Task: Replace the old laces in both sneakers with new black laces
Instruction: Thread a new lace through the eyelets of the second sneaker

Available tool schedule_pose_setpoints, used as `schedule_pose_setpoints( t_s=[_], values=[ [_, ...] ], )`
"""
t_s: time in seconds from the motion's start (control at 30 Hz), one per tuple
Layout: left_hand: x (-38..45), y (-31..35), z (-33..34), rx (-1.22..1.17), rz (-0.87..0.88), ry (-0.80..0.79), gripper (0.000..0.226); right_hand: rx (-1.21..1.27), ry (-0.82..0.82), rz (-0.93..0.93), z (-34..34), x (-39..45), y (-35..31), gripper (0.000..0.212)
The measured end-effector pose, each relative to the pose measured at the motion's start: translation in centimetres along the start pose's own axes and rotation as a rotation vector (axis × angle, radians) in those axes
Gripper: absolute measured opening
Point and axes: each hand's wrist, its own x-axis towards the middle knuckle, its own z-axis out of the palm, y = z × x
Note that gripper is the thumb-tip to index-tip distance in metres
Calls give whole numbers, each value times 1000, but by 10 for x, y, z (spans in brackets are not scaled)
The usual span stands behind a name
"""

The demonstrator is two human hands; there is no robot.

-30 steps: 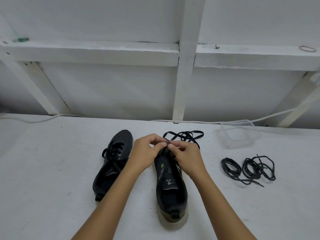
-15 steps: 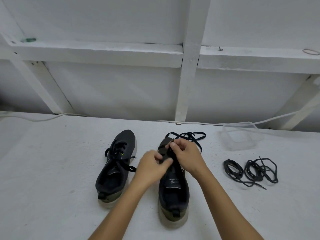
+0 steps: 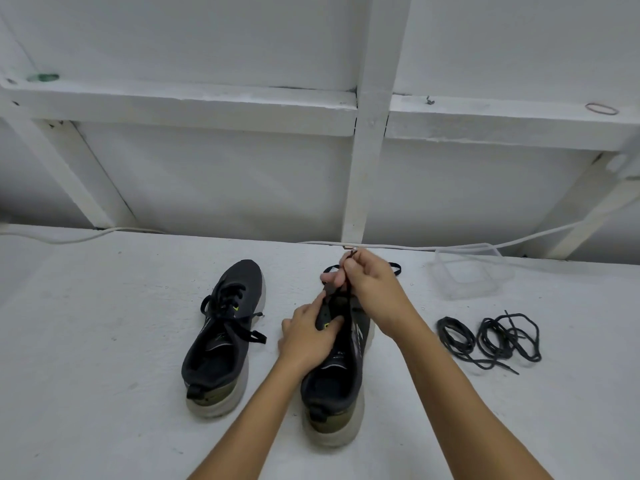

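Sneaker [image 3: 341,358] black, pale sole | left hand [image 3: 309,336] grips tongue | right hand [image 3: 372,289] pinches lace [image 3: 347,289]

Right hand [image 3: 372,285] pinches a black lace [image 3: 347,287] above the right sneaker [image 3: 337,382], its tip poking out by the fingers. Left hand [image 3: 310,336] grips that sneaker's tongue. The left sneaker [image 3: 221,341] sits laced beside it. Far right on the white table [image 3: 86,341], two bundled laces [image 3: 488,337] lie near a clear container [image 3: 471,275].
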Motion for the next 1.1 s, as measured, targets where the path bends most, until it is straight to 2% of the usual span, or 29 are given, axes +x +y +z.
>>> schedule_pose_setpoints(
  t_s=[0.2, 0.27, 0.3, 0.37, 0.43, 0.5, 0.57, 0.6, 0.67, 0.77, 0.87, 1.0, 1.03, 1.1],
  values=[
    [-1, 1, -4, 107, -61, 60, 46, 351, -11, -171, -13, 4, -57, 10],
    [0, 1, -5, 96, -69, 54, 43, 430, -3, -185, -21, 1, -73, 19],
    [2, -1, -5, 76, -63, 55, 42, 387, 18, -195, -24, 0, -78, 24],
    [5, -4, -5, 19, -46, 71, 45, 17, 74, -216, -24, 0, -76, 26],
    [5, -4, -2, -10, -39, 93, 48, -543, 71, -175, -19, 2, -56, 23],
    [6, -3, 0, 17, -20, 103, 45, -973, -20, 22, -17, 5, -28, 21],
    [5, 0, 2, 30, -33, 115, 46, -1199, -125, 251, -20, 2, -8, 41],
    [5, 1, 2, 32, -38, 118, 48, -1211, -173, 329, -23, -1, -2, 51],
    [4, 3, 4, 24, -43, 110, 53, -1167, -299, 402, -31, -6, -1, 55],
    [2, 4, 7, 27, -22, 122, 56, -913, -382, 344, -40, -13, -9, 46],
    [4, 2, 10, 32, -2, 133, 52, -602, -222, 210, -35, -8, -12, 43],
    [7, 0, 11, 25, 4, 124, 49, -574, -81, 52, -16, 2, 2, 41],
    [7, 0, 10, 14, 1, 122, 49, -545, -76, 56, -13, 5, 8, 40],
    [7, -1, 11, -3, 6, 128, 49, -331, -84, 160, -9, 8, 14, 39]
  ],
)
